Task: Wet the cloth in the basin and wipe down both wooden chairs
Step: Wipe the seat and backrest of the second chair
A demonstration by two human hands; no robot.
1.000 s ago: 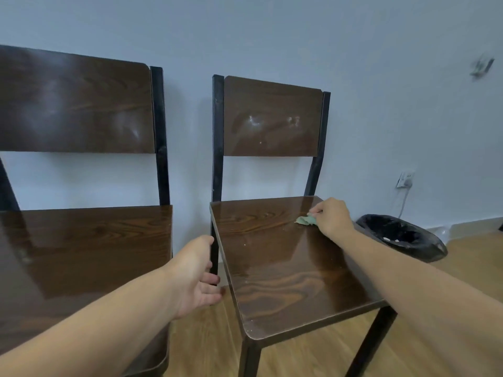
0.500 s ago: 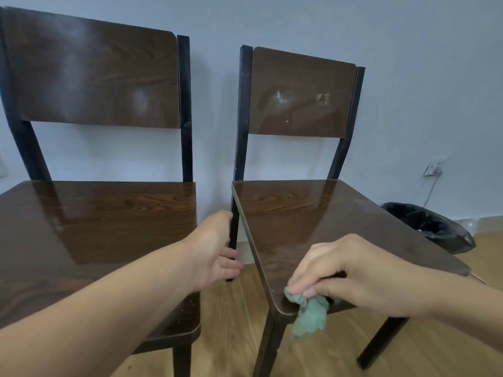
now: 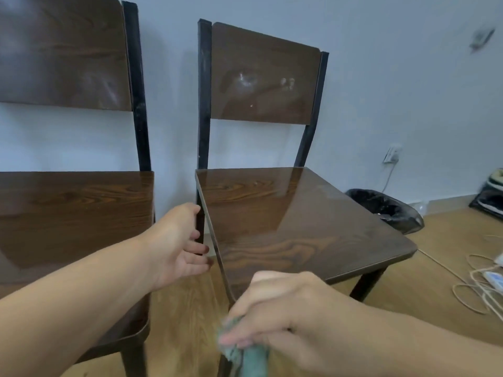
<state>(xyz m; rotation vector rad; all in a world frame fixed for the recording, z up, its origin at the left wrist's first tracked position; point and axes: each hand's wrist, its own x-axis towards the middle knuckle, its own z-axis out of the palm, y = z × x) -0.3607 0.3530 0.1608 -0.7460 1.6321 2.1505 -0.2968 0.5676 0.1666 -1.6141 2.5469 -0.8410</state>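
Green cloth (image 3: 251,357) sits bunched in the right hand (image 3: 285,314), seemingly at the right chair (image 3: 299,227) front corner; left hand (image 3: 177,246) fingers spread.

the right hand (image 3: 285,317), at the back of the right chair's seat (image 3: 299,227) a second ago, has swept the green cloth (image 3: 250,357) to the front corner, lower centre of frame, and past its edge.

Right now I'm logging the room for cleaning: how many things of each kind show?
Wooden chairs: 2
Green cloth: 1
Black-lined bin: 1
Wall socket: 1
Total: 5
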